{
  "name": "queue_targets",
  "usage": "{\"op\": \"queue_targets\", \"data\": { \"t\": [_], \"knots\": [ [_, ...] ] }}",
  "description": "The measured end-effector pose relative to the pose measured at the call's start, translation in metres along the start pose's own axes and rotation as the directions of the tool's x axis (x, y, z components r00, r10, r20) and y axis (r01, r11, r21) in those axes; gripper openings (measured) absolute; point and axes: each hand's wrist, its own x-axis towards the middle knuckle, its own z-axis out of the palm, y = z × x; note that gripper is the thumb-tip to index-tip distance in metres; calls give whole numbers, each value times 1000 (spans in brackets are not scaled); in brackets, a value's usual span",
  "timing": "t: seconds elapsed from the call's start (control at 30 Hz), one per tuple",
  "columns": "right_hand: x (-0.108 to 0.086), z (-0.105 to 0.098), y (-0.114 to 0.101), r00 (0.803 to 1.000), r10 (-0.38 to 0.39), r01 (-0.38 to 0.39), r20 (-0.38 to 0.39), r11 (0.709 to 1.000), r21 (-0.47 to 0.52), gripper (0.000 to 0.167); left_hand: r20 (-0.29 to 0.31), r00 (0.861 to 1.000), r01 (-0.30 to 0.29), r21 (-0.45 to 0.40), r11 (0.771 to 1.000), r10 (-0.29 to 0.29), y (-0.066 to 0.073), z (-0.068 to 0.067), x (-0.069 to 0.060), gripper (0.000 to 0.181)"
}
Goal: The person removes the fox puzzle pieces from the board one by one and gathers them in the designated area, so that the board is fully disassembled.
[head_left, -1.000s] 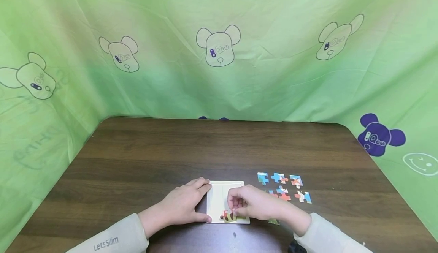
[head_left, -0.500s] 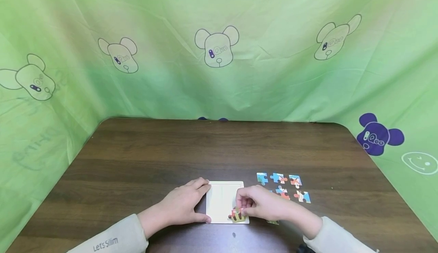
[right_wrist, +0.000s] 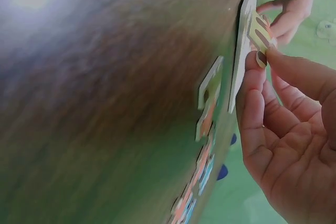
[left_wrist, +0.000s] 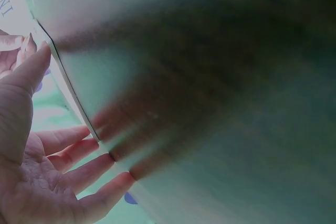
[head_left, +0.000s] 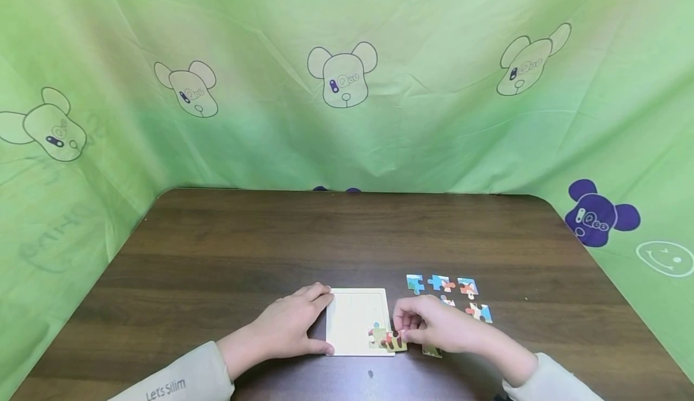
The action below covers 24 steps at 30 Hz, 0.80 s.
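Observation:
My left hand [head_left: 290, 321] rests against the left side of a white puzzle tray [head_left: 347, 313], thumb at the near corner and fingertips at the far one. In the left wrist view its fingers [left_wrist: 97, 177] are spread and fairly straight. Over the tray's near right corner, my right hand [head_left: 441, 324] pinches a yellow-green jigsaw piece with brown stripes and some red [head_left: 397, 342] between thumb and fingertips. The right wrist view shows this striped piece [right_wrist: 260, 32] tilted above the tray. Another greenish jigsaw piece [head_left: 378, 336] lies in the tray, partly covered by the held one.
Several loose jigsaw pieces lie right of the tray on the brown wooden table [head_left: 244, 238], among them a blue one [head_left: 415, 283] and an orange-and-white one [head_left: 479, 312]. A green piece [head_left: 432, 351] sits near my right wrist. Green printed cloth [head_left: 260, 136] hangs around the table.
My right hand has moved rightward with the striped piece, from inside the tray to its right edge. The greenish piece in the tray shows more now. My left hand has stayed put.

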Motion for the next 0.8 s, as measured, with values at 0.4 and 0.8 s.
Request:
{"op": "queue_targets", "data": {
  "t": [0.4,0.8],
  "knots": [
    [-21,-8,13,999,-11,11,-42,1000,-4,11,1,1000,3,-4,1000,-3,-1,1,0,87],
    [-42,-23,28,991,-63,60,-115,998,-34,12,9,1000,12,-11,1000,-12,-1,1,0,87]
  ]
}}
